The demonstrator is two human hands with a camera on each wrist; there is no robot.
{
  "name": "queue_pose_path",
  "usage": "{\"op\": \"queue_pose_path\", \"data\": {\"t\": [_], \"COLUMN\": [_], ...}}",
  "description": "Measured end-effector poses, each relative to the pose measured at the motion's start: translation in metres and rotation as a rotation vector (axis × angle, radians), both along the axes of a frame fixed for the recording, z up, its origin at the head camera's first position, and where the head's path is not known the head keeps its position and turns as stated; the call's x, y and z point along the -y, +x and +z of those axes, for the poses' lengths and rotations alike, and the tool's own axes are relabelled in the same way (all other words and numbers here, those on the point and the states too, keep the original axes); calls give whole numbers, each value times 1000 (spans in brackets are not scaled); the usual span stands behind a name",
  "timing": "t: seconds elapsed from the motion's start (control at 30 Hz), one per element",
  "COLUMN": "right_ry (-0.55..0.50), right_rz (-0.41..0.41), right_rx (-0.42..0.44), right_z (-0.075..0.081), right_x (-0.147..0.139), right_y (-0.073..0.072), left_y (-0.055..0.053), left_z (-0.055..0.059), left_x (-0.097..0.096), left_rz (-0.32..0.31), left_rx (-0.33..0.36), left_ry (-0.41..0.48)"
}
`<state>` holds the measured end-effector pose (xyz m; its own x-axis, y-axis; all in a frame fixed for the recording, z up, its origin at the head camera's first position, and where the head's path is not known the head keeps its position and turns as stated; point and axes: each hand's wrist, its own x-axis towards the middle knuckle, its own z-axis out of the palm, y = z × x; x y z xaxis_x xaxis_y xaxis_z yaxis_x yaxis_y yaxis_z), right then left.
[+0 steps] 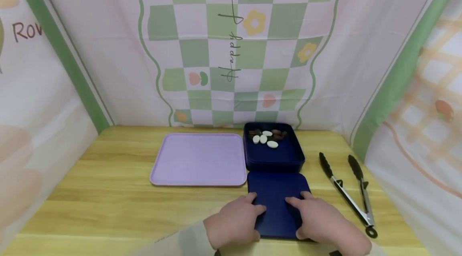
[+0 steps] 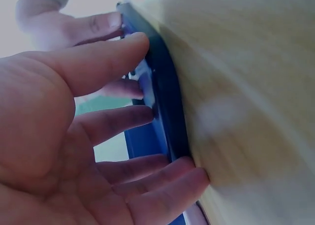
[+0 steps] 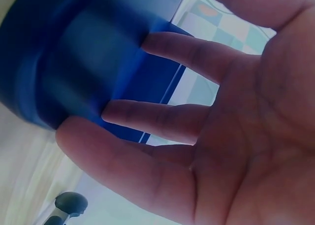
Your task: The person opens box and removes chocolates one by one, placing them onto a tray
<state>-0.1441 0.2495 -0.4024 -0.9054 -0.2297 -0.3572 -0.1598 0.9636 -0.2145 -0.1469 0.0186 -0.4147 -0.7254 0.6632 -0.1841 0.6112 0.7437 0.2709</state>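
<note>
A flat dark blue square lid [image 1: 276, 190] lies on the table in front of a matching dark blue box [image 1: 276, 166]. My left hand [image 1: 236, 220] is at the lid's left side, and its fairly straight fingers touch the lid's top and edge. In the left wrist view, the thumb and fingers spread along the lid's rim [image 2: 170, 87]. Across from it, my right hand [image 1: 323, 220] rests with extended fingers on the right part of the lid. The right wrist view shows those fingers straight against the blurred blue surface [image 3: 78, 67].
White oval pieces [image 1: 272, 144] and dark brown pieces [image 1: 278, 134] lie inside the box. A lilac tray [image 1: 202, 160] stands left of the box. Black-tipped metal tongs [image 1: 350, 202] lie spread at the right. A patterned curtain [image 1: 231, 55] hangs behind the table.
</note>
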Motion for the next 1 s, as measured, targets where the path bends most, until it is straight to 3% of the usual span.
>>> {"op": "queue_pose_path", "data": {"t": [0.13, 0.33, 0.47, 0.57, 0.77, 0.87, 1.0], "right_ry": [1, -23, -32, -40, -49, -45, -39], "right_rz": [0, 2, 2, -5, -16, -14, -14], "right_rx": [2, 13, 24, 37, 49, 47, 45], "right_z": [1, 2, 2, 3, 2, 1, 1], "right_x": [1, 0, 0, 0, 0, 0, 0], "right_y": [-1, -2, -1, -1, -2, -2, -3], "left_y": [2, 0, -4, -10, -25, -29, -35], "left_z": [5, 12, 21, 28, 27, 25, 15], "left_x": [7, 26, 49, 71, 118, 137, 156], "left_rz": [20, 80, 208, 344, 608, 689, 695], "left_rx": [10, -63, -72, -63, -103, -94, -98], "left_ry": [24, 26, 80, 137, 114, 121, 222]}}
